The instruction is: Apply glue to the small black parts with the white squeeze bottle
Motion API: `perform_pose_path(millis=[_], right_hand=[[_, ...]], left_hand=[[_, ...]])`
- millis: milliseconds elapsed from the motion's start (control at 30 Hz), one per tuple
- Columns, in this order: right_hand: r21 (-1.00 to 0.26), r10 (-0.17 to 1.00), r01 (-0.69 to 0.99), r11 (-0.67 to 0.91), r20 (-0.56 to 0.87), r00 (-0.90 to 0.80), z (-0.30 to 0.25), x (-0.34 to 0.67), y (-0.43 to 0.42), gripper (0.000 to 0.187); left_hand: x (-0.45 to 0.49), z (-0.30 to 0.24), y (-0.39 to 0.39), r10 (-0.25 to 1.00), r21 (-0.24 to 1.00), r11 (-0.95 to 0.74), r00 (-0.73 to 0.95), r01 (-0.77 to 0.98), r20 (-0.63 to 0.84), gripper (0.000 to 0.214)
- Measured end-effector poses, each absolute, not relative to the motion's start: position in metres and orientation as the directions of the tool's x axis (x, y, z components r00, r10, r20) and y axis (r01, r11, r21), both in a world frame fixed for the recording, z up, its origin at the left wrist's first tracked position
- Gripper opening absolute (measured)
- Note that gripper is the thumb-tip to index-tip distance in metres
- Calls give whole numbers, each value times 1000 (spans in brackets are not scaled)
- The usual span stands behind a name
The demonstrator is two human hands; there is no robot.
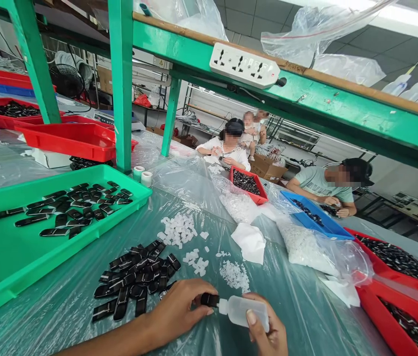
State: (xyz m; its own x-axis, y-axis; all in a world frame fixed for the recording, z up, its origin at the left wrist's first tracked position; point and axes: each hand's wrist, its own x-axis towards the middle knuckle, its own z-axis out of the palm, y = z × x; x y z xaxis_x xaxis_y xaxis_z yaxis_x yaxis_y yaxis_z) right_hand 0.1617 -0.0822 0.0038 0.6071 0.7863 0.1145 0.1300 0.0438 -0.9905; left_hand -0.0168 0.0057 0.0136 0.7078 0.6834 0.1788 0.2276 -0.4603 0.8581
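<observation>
My right hand point(268, 331) is wrapped round a small translucent squeeze bottle point(244, 310), held sideways near the table's front edge. My left hand point(177, 311) pinches the bottle's black cap point(209, 299) with fingertips. Just left of the hands lies a loose pile of flat black plastic pieces point(137, 277) on the clear plastic sheet. Small white plastic bits point(179, 230) lie scattered beyond the pile, with another small heap point(234, 274) nearer the bottle.
A green tray point(5, 257) with several black pieces sits at the left. Red trays point(71, 141) stand behind it, and red trays point(390, 291) and a blue tray point(316, 217) at the right. Bags of white parts point(305, 244) lie mid-table. Other people work across the table point(227, 146). A green frame post point(122, 84) rises ahead.
</observation>
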Motion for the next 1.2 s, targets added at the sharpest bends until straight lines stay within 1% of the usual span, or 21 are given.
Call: perform_pose_path(millis=[67,300,367,433,500,633,800,933,1033,1133,1200], right_hand=[[-990,785,128,52,119,607,3,161,-81,40],[-968,753,213,130,237,614,0,162,-81,39],[-974,768,186,126,215,603,0,162,-82,37],[-989,786,131,72,138,603,0,162,-82,37],[-993,784,105,47,102,612,0,162,-81,39],[-982,761,151,116,185,621,-1,162,-79,40],[-972,764,173,161,233,602,-2,162,-80,37],[-973,787,139,185,232,572,-2,162,-80,33],[-978,798,114,172,206,567,-2,162,-80,34],[-980,784,127,151,197,588,-2,162,-79,34],[-975,776,148,165,220,591,-2,162,-79,33]], left_hand=[[-17,13,6,682,859,-456,711,234,169,22],[-17,12,5,685,861,-449,711,238,161,21],[-16,13,5,685,858,-456,709,236,168,21],[-16,13,5,685,858,-458,708,232,174,20],[-16,13,5,683,864,-449,710,226,169,20],[-16,10,6,680,866,-443,716,233,155,19],[-15,6,6,683,860,-456,710,230,172,19],[-15,8,6,693,856,-455,702,245,167,20],[-15,9,6,691,852,-457,705,253,161,20],[-15,9,7,684,855,-454,713,251,154,20],[-15,8,7,682,856,-452,716,250,150,19]])
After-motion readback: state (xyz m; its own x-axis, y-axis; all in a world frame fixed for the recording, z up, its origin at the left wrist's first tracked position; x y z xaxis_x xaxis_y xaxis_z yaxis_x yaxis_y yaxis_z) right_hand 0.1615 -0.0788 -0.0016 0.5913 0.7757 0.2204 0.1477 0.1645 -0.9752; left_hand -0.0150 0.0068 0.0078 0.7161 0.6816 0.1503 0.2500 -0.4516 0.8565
